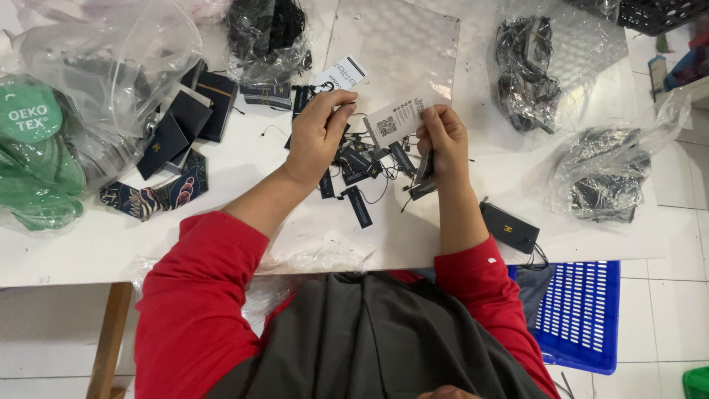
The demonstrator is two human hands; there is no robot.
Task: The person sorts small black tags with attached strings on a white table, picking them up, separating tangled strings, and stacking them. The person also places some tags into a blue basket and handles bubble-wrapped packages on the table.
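White table [88,244], scattered black tags [360,207], tiled floor [665,295]

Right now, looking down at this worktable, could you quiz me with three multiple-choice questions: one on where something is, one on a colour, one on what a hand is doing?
1. Where is the blue plastic crate? A on the table; B on the floor, right of the person; C on a shelf.
2. What colour are the sleeves? A red; B yellow; C white.
3. How is the white paper tag held? A lying loose; B pinched by both hands; C taped down.

B: it stands below the white table edge. A: both arms show red. B: left hand and right hand pinch it.
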